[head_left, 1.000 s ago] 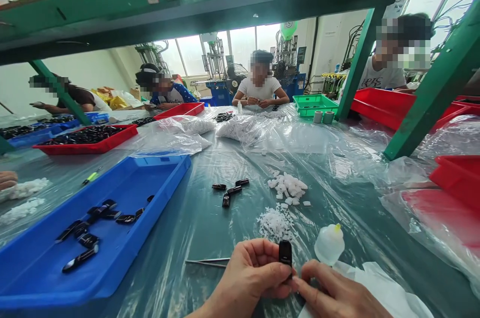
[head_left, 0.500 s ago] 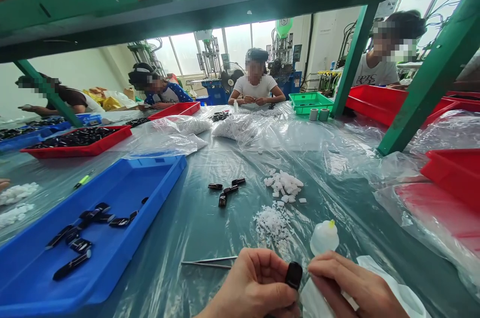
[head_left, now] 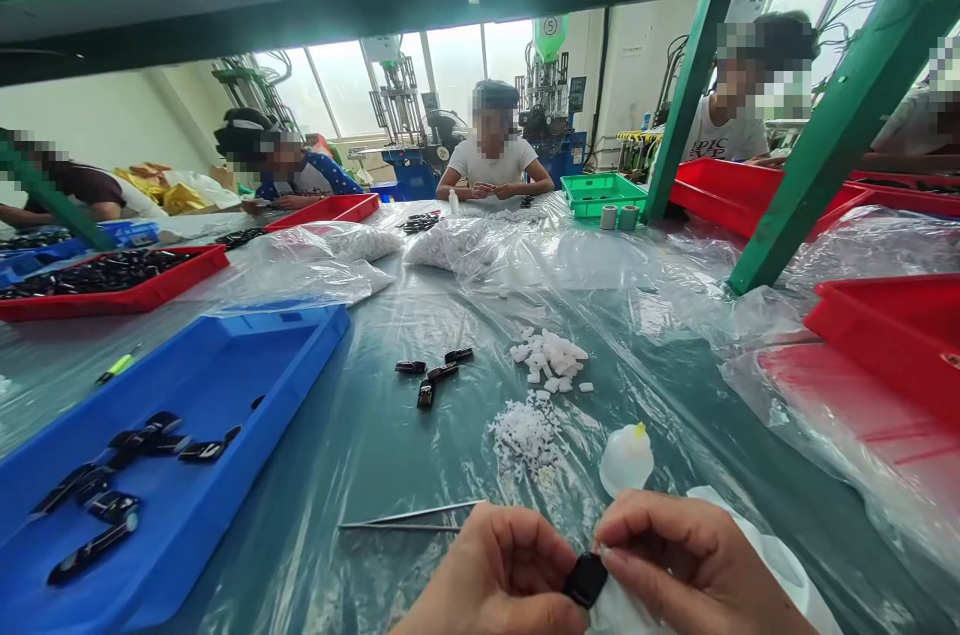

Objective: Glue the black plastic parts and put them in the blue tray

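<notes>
My left hand (head_left: 491, 575) at the bottom centre pinches a small black plastic part (head_left: 586, 580) between thumb and fingers. My right hand (head_left: 679, 555) comes in from the right, its fingertips against the part's upper edge. A tiny pale bit may sit there, too small to tell. Just beyond my hands lie steel tweezers (head_left: 405, 519) and a white squeeze bottle (head_left: 626, 460) with a yellow tip. Farther off are white flakes (head_left: 525, 435), white chunks (head_left: 547, 360) and several loose black parts (head_left: 431, 375). A white cloth (head_left: 757, 550) lies under my right hand.
A blue tray (head_left: 172, 425) of black parts stands to my left, and red trays (head_left: 885, 335) to my right. Clear plastic sheeting covers the table. Green posts hold a shelf overhead. Several co-workers sit across the table, with moulding machines behind them.
My right hand has moved left and closed in on the black part, which my left hand still holds. The whole scene has shifted left and up as my head turned.
</notes>
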### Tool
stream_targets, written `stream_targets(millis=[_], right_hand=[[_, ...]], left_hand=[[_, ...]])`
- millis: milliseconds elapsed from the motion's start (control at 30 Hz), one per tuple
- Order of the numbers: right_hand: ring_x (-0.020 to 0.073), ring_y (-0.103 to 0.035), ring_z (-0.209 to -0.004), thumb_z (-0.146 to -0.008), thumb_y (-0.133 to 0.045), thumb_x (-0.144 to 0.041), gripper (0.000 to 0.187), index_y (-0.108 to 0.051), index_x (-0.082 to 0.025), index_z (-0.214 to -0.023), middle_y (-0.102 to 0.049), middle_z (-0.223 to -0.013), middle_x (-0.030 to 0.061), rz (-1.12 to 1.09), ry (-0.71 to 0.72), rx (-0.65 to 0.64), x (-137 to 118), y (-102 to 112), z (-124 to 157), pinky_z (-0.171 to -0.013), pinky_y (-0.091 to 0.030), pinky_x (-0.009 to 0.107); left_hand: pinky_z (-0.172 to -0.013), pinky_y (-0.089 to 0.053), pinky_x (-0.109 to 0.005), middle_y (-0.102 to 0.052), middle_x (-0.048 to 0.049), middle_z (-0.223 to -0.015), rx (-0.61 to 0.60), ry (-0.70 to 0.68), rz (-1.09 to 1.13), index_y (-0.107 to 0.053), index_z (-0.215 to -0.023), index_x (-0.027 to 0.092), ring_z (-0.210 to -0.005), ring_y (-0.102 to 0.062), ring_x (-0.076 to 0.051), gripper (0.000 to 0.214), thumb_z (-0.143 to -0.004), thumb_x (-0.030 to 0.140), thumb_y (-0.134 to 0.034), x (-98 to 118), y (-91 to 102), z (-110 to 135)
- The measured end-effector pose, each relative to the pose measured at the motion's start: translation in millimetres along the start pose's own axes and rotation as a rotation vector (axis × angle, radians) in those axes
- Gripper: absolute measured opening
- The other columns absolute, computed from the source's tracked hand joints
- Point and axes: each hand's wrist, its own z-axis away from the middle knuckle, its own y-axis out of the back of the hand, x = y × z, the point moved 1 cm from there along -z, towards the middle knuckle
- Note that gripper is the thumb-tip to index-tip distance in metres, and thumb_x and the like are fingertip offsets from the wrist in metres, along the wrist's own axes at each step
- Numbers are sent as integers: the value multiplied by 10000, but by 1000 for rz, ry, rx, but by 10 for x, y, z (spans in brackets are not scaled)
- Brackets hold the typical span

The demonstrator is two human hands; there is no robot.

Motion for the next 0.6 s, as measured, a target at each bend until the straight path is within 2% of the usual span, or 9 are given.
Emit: stream_targets(millis=[167, 267, 433, 533, 600], right_hand=[[91, -432, -550, -810, -599, -400, 220, -635, -188, -763, -489, -634, -22, -50, -2, -21, 6, 0, 7, -486, -354, 200], [98, -460, -575, -822, -589, -382, 204, -649, -192, -781, -529, -680, -3, -23, 53, -25, -11, 8, 4, -509, -375, 208], [105, -505, -565, -832, -582, -314, 152, -668, -197, -789, -571, -683, 13, 70, 144, -3, -42, 14, -10, -490, -398, 205], [115, -555, -569, -831, -574, -222, 123, -696, -207, -830, -618, -693, 27, 177, 290, 20, -81, 12, -19, -491, -421, 202], [117, -578, -589, -824, -571, -162, 178, -705, -238, -914, -637, -711, 25, 247, 400, 32, -101, 15, -18, -510, -441, 196]], left_hand=[[-461, -329, -172, -581, 13, -528, 49, -50, -53, -598, -648, 108, -467, -483, -55, 133, -591, 173, -699, 54, -59, 46], [-467, -324, -173, -546, 37, -507, 82, -65, -41, -589, -643, 118, -463, -467, -50, 130, -581, 157, -696, 72, -83, 66], [-467, -313, -171, -529, 45, -510, 67, -94, -78, -605, -638, 113, -466, -438, -42, 97, -571, 109, -674, 76, -90, 76], [-460, -307, -172, -528, 42, -502, 83, -114, -56, -607, -632, 112, -455, -433, -41, 89, -576, 115, -675, 66, -94, 73], [-463, -321, -178, -542, 32, -507, 105, -135, -12, -601, -631, 117, -456, -450, -50, 101, -580, 136, -686, 62, -100, 70]])
